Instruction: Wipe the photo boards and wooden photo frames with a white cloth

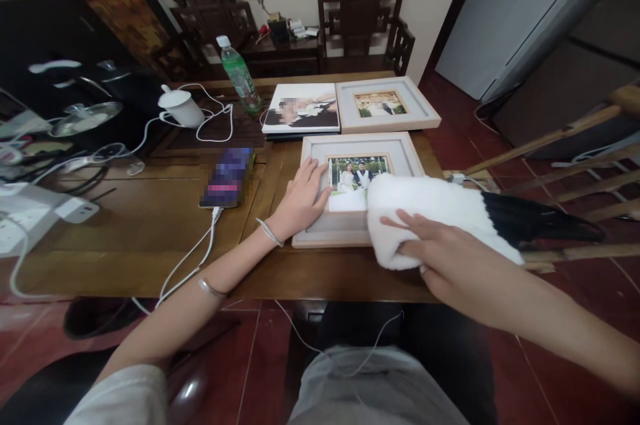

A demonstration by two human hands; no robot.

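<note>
A light wooden picture frame (313,235) with a small photo of a couple in its middle lies flat near the table's front edge. My left hand (304,198) rests on its left side, fingers stretched out and touching the frame and the photo's edge. A white fluffy cloth (425,202) is bunched in my right hand (433,248), fingers closed into it. The cloth covers the frame's lower right part and a corner of the photo. A black piece (535,218) extends from the cloth's right end; I cannot make out what it is.
Behind lie another picture frame (425,120) and a white photo album (303,108). A green bottle (240,75), a lidded white cup (183,106) and a phone (227,178) on a charging cable stand or lie to the left. A power strip (25,218) sits far left; wooden slats (550,138) are at right.
</note>
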